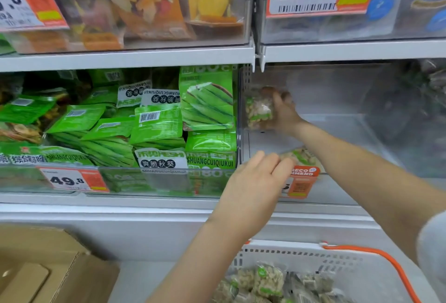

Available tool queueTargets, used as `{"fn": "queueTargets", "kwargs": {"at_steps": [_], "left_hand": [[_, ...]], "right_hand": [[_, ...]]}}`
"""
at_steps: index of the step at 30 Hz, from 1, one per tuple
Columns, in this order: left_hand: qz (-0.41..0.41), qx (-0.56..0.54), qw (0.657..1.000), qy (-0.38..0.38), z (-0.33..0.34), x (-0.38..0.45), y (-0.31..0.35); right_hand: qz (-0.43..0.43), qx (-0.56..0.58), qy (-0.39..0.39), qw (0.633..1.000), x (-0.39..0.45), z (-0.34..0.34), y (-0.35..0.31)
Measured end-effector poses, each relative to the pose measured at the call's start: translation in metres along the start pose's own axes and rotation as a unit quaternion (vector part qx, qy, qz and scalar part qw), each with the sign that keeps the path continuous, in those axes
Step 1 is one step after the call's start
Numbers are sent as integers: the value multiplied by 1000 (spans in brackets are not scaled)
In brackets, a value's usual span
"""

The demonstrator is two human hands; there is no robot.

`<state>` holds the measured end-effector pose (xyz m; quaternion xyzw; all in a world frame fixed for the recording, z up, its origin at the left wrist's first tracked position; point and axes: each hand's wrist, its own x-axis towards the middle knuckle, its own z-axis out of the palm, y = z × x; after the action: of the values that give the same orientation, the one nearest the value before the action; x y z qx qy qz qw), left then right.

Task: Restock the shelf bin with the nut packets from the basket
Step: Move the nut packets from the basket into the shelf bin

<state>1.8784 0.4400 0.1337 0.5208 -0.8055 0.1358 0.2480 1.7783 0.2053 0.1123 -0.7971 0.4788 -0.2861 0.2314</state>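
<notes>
The clear shelf bin (pixel 337 133) sits on the middle shelf at the right and is mostly bare inside. My right hand (pixel 284 112) reaches deep into it and grips a nut packet (pixel 259 109) upright against the bin's left wall. At the bin's front rim, my left hand (pixel 255 177) curls its fingers onto the edge of a second nut packet (pixel 301 156) lying just inside the front. Below, a white basket (pixel 301 252) with an orange handle holds several more nut packets (pixel 268 281).
Left of the bin, a neighbouring clear bin is packed with green okra snack packets (pixel 156 124). Price tags hang on the bin fronts (pixel 303 182). Bins of dried fruit fill the shelf above (pixel 149 1). A cardboard box (pixel 43 269) stands at the lower left.
</notes>
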Motion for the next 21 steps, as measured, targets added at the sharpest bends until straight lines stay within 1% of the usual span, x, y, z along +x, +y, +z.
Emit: {"fn": "queueTargets", "kwargs": {"at_steps": [2, 4, 7, 8, 12, 16, 18, 21], "left_hand": [[1, -6, 1000, 5, -1, 1, 2], [0, -13, 1000, 8, -2, 1, 3], [-11, -7, 1000, 8, -4, 0, 6], [-13, -9, 1000, 8, -4, 0, 6], [-17, -10, 1000, 5, -5, 0, 6], [-21, -8, 1000, 1, -7, 1, 6], [-21, -5, 1000, -2, -7, 1, 7], [-24, -6, 1000, -4, -6, 1, 7]], "right_hand": [[19, -16, 22, 999, -3, 5, -5], [22, -10, 41, 999, -5, 8, -7], [48, 63, 70, 994, -7, 6, -10], [56, 85, 69, 992, -6, 5, -10], [89, 142, 23, 986, -4, -2, -6], [131, 120, 35, 984, -5, -6, -5], [127, 121, 26, 984, -6, -5, -7], [118, 138, 33, 983, -7, -6, -8]]}}
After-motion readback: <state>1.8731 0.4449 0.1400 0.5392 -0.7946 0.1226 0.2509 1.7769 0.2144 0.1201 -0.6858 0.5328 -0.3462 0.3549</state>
